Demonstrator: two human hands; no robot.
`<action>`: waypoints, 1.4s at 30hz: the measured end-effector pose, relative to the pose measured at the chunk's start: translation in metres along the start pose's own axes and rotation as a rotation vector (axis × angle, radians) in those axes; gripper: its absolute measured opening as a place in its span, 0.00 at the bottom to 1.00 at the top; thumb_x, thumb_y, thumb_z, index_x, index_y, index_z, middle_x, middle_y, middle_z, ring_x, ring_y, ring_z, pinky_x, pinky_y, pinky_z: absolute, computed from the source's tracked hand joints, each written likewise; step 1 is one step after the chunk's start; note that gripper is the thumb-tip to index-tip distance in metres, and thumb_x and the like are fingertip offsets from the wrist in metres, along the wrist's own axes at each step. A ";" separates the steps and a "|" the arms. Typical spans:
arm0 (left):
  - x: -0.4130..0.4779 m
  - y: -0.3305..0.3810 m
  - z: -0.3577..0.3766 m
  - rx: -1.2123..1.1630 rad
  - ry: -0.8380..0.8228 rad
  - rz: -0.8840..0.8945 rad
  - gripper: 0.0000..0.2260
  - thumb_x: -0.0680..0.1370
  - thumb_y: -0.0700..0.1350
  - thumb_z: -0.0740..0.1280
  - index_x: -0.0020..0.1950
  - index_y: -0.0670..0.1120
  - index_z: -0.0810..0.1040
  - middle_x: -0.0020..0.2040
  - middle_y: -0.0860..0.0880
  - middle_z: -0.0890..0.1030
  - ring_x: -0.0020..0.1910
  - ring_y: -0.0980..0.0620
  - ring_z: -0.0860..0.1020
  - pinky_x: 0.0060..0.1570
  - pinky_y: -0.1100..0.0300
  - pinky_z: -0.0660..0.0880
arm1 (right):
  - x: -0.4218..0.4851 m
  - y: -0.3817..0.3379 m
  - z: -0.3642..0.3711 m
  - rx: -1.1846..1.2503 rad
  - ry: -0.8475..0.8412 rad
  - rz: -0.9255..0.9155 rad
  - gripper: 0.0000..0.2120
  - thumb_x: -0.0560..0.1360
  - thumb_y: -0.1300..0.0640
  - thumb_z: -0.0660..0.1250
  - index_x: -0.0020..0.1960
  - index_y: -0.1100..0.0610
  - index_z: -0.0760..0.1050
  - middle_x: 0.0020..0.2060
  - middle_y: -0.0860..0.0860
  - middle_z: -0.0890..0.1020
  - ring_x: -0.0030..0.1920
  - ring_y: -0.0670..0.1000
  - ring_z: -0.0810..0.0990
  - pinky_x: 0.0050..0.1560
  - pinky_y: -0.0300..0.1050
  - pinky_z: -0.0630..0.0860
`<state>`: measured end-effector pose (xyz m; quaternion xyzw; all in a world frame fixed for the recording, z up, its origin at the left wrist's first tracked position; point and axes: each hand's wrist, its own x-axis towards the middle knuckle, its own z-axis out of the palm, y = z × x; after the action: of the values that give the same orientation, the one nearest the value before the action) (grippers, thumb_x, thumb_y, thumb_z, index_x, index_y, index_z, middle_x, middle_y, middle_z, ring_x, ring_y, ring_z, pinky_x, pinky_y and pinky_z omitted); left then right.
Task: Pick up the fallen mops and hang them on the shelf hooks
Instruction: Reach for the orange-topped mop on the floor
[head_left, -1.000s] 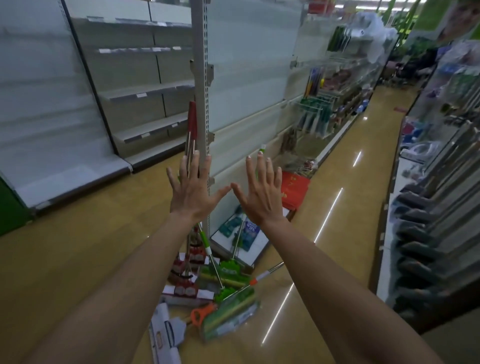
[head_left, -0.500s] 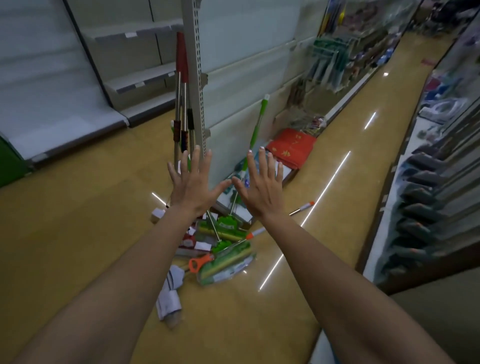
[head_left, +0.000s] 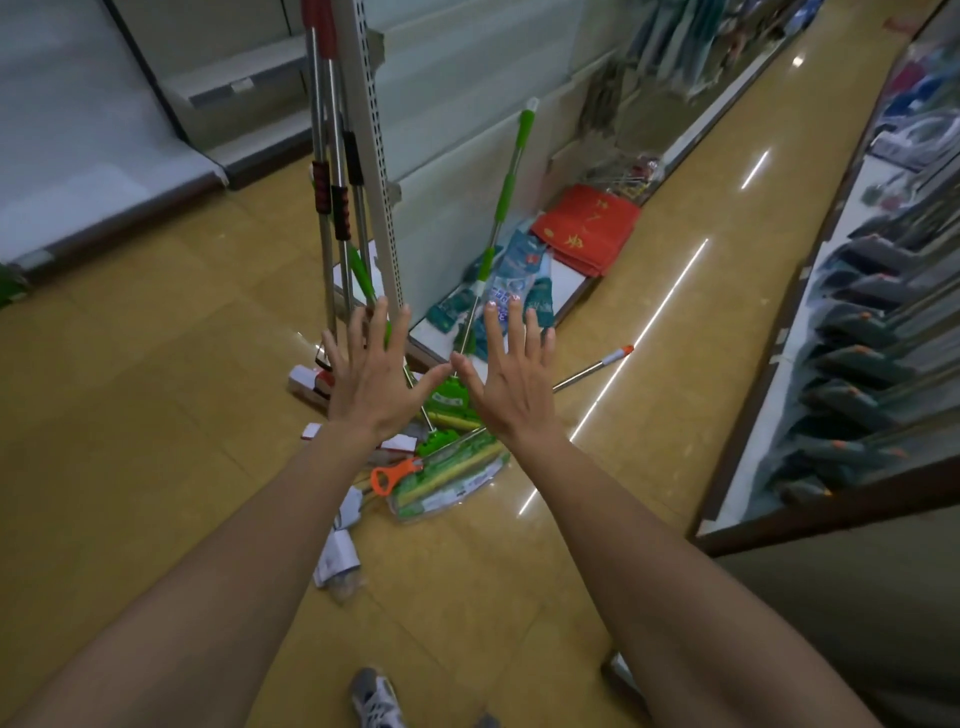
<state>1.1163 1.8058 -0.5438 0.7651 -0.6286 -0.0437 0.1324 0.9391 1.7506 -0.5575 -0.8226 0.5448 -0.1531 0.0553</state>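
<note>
Several mops lie in a heap on the floor at the foot of a shelf upright (head_left: 371, 156). A green-handled mop (head_left: 506, 187) leans against the shelf back panel. Red-gripped metal-handled mops (head_left: 332, 171) stand against the upright. Another mop with a silver handle and orange tip (head_left: 597, 366) lies flat, its green head in plastic wrap (head_left: 452, 478). An orange hanger loop (head_left: 389, 475) sticks out of the heap. My left hand (head_left: 371, 382) and my right hand (head_left: 511, 382) are stretched out above the heap, palms down, fingers spread, holding nothing.
Blue-green packets (head_left: 511, 283) and a red folded cloth stack (head_left: 587, 228) sit on the low shelf base. White card labels (head_left: 340, 556) lie on the tan floor. A rack of dark mop heads (head_left: 857, 395) lines the right side of the aisle. My shoe (head_left: 374, 699) shows below.
The view has tilted downward and closer to the heap. Both hands stay spread and empty, now lower over the fallen mops.
</note>
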 end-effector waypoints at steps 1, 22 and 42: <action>-0.002 -0.001 0.006 0.003 -0.006 0.008 0.42 0.75 0.76 0.49 0.82 0.52 0.48 0.83 0.46 0.48 0.81 0.41 0.47 0.74 0.29 0.44 | -0.003 0.002 0.005 0.005 -0.009 0.010 0.39 0.80 0.32 0.44 0.83 0.54 0.49 0.82 0.58 0.50 0.82 0.61 0.49 0.80 0.65 0.48; 0.028 -0.014 0.146 0.013 -0.128 0.045 0.45 0.72 0.78 0.41 0.82 0.53 0.47 0.83 0.46 0.48 0.81 0.41 0.47 0.74 0.28 0.45 | -0.008 0.064 0.130 0.023 -0.099 0.107 0.37 0.81 0.32 0.46 0.83 0.52 0.45 0.83 0.57 0.47 0.82 0.60 0.45 0.80 0.63 0.44; 0.090 -0.087 0.334 -0.042 -0.268 0.045 0.44 0.73 0.76 0.44 0.82 0.52 0.48 0.83 0.47 0.47 0.81 0.42 0.46 0.75 0.30 0.42 | 0.038 0.115 0.321 0.011 -0.192 0.173 0.38 0.80 0.31 0.43 0.83 0.52 0.46 0.83 0.57 0.47 0.82 0.60 0.46 0.80 0.66 0.48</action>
<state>1.1399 1.6843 -0.8785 0.7350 -0.6568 -0.1559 0.0641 0.9515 1.6458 -0.8842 -0.7830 0.6052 -0.0714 0.1244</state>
